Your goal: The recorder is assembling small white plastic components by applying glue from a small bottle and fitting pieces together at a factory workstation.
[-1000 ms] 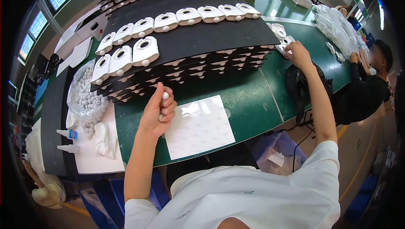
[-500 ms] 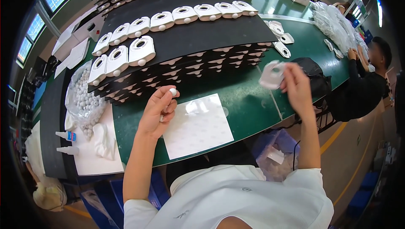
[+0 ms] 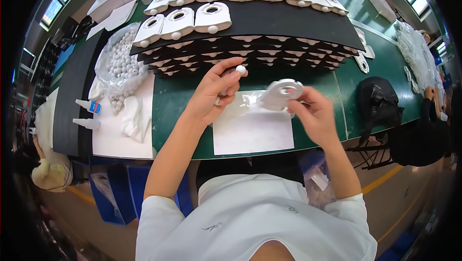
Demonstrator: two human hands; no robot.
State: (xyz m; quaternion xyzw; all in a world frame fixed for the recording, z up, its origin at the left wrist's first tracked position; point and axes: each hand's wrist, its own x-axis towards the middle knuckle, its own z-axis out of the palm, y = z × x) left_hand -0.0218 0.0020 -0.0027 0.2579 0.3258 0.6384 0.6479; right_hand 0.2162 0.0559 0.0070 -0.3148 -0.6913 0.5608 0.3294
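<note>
My left hand (image 3: 211, 92) pinches a small white ball (image 3: 240, 70) between thumb and forefinger; something else white shows by its curled lower fingers. A flat white plastic part (image 3: 279, 96) with a round hole is gripped at its edge by my right hand (image 3: 313, 114). That part hangs in the air over a white sheet (image 3: 252, 136) on the green table, a short way right of the ball. Beyond my hands, rows of similar white parts (image 3: 213, 18), each with a ball at its front edge, lie on the top of a stack of black boards (image 3: 269, 23).
At the left are a plastic bag of white balls (image 3: 126, 54), a small bottle with a blue label (image 3: 88, 105), another white bottle (image 3: 86, 123) and a crumpled white cloth (image 3: 135, 118). A black bag (image 3: 378, 102) sits at the right; beyond it a co-worker's hands (image 3: 429, 93) show.
My right hand has brought the white part leftward from near the loose parts to over the sheet. My left hand still holds the ball. The whole view has shifted.
</note>
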